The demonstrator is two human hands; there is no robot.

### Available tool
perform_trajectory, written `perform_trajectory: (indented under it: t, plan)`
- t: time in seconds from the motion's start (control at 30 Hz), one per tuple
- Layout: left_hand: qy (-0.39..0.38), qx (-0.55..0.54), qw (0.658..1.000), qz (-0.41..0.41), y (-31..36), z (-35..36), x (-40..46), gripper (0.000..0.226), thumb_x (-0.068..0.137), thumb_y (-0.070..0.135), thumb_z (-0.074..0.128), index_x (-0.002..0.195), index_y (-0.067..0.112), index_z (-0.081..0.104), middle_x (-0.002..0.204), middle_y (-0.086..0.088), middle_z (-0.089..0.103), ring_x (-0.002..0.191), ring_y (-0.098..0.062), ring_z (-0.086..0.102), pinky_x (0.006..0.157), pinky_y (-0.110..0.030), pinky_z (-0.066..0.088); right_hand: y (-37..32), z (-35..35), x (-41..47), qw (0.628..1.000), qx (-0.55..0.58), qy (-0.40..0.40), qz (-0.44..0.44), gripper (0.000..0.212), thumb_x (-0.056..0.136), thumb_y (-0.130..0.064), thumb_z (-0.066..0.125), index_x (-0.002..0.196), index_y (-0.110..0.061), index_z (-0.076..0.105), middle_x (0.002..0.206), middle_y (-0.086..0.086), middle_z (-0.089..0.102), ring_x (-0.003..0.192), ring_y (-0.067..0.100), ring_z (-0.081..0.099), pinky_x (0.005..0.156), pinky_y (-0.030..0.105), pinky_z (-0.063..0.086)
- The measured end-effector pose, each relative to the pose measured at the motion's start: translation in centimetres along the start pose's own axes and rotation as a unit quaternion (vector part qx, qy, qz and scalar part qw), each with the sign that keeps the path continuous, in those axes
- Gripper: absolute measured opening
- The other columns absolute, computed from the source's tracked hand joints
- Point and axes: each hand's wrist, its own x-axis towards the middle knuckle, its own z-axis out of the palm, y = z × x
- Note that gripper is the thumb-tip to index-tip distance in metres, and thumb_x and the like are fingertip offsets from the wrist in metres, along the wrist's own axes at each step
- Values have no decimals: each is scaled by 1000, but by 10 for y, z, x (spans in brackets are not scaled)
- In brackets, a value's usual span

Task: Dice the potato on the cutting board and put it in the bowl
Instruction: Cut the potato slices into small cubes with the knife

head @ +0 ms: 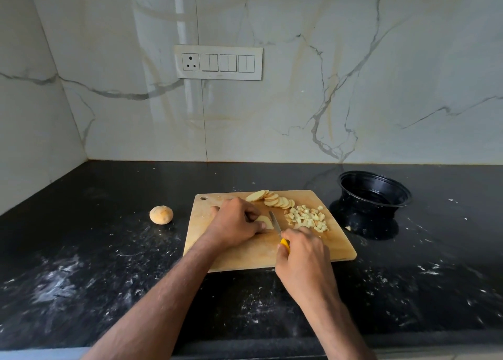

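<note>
Pale-yellow potato dice [307, 218] lie on a tan cutting board [245, 253], beside a black bowl [374, 189].

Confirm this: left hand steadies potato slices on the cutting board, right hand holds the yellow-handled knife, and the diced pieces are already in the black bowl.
Not quite. In the head view the diced pieces are piled on the cutting board; none show in the black bowl. The rest stands.

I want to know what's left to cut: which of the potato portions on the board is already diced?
The pile of small cubes at the board's right side, nearest the black bowl. The row behind it is still round slices, and the left hand holds uncut slices.
</note>
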Motion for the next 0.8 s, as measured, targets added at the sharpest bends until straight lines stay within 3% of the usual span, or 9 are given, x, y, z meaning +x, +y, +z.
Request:
perform_trajectory:
  t: [0.07,0.1,0.27,0.4,0.5,0.63,0.8]
  plan:
    - [9,-19,1000,-9,-3,-2,1,7,88,30,75,92,26,79,90,12,73,93,-9,60,103,-56,42,0,-1,0,1000,0,2,7,26,95,-24,65,120,-19,70,108,-7,63,91,9,64,81,22,54]
    - [7,-23,1000,-14,-4,-3,1,14,89,26,73,101,25,79,97,13,75,99,-9,60,105,-56,41,-1,0,0,1000,1,0,5,26,95,-24,65,121,-19,70,109,-6,64,92,9,64,81,22,54]
    - [-5,-14,1000,-6,-3,-2,-1,22,89,22,71,109,25,78,106,13,74,111,-14,59,107,-60,38,-5,1,1,1000,2,-4,-6,27,95,-24,65,121,-19,70,111,-6,64,94,9,64,83,22,53]
    - [10,-9,1000,-1,-5,-1,-1,14,83,37,79,92,27,79,83,15,70,91,-8,58,97,-51,42,-5,1,2,1000,4,-8,-6,27,95,-25,65,122,-19,69,111,-6,64,96,9,62,83,22,53]
    - [11,-1,1000,11,-6,0,0,25,78,42,82,74,22,69,72,14,61,82,-9,54,82,-41,36,-5,1,3,1000,4,-5,-1,27,96,-25,64,122,-20,69,111,-5,64,96,10,63,83,23,53]
    - [25,-13,1000,-11,-6,2,0,19,77,43,84,87,27,78,78,14,67,88,-7,55,89,-43,36,-10,1,10,1000,5,7,-4,23,96,-23,63,118,-18,69,107,-2,67,94,14,63,81,27,54]
    - [46,-23,998,-46,-5,8,2,15,73,41,86,71,30,76,69,20,67,81,1,54,90,-43,34,-16,7,17,1000,1,-9,-19,25,97,-23,62,121,-18,67,109,-3,67,94,11,64,80,22,55]
